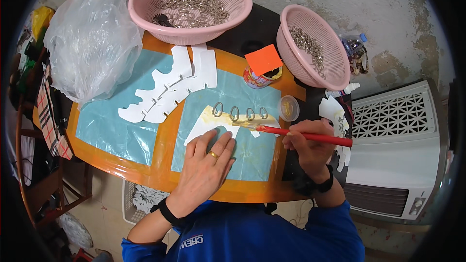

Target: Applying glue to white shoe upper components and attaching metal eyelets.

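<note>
My left hand (208, 156) lies flat, fingers stretched out, on the near left part of a white cut-out piece (200, 127) and the blue sheet (247, 167) under it. My right hand (310, 146) grips a red-handled brush (325, 138), its bristle end touching the piece near the middle. A yellowish smear of what looks like glue runs along the piece's upper part. Several oval metal rings (235, 113) lie in a row along its far edge. Right of the piece sits a small round clear tub (288, 108) with yellowish residue inside.
Two pink baskets (238, 12) of metal rings stand at the back. Nearer are a can (257, 80) topped by an orange card (263, 59) and stacked white cut-outs (170, 87). A plastic bag (92, 43) fills the far left; a white heater-like appliance (388, 165) stands right.
</note>
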Tool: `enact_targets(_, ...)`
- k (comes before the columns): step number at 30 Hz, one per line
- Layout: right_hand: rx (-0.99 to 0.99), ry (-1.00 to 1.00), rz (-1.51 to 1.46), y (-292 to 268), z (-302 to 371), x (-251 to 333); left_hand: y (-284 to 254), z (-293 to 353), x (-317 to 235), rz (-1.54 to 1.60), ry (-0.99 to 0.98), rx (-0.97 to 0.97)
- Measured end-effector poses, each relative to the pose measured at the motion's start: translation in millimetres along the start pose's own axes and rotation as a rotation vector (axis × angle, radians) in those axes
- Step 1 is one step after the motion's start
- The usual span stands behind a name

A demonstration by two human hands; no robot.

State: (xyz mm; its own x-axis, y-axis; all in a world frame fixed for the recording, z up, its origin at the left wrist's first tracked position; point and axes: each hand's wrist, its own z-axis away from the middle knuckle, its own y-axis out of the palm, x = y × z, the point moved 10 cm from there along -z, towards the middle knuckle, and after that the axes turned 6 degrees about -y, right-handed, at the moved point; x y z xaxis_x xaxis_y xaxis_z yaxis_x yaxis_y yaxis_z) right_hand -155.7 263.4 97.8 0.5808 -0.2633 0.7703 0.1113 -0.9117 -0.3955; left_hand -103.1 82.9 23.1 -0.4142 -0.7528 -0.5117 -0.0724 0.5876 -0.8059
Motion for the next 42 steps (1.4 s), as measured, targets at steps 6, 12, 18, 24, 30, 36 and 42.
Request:
enact_targets(6, 0.011, 0.073, 0.028, 1, 6, -12, 0, -1, 0, 0.019, 0.004, -0.002)
enact_targets(12, 0.026, 0.083, 0.096, -8, 5, -8, 0, -1, 0, 0.016, 0.0, 0.001)
enact_targets(18, -0.02, 0.054, 0.092, -20, 4, 3, 0, -1, 0, 0.004, 0.003, 0.002)
enact_targets(24, -0.114, 0.022, -0.001, -27, 2, 8, 1, -1, 0, 0.013, -0.001, 0.004)
enact_targets(30, -0.077, 0.07, 0.039, -26, 5, 3, 1, -1, 0, 0.017, -0.002, 0.007)
enact_targets(36, -0.05, 0.083, 0.074, -24, 10, -5, 2, -1, -1, 0.012, -0.002, 0.002)
enact_targets(42, -0.019, 0.122, 0.16, -29, 16, -6, 3, -1, 0, 0.009, -0.017, 0.015)
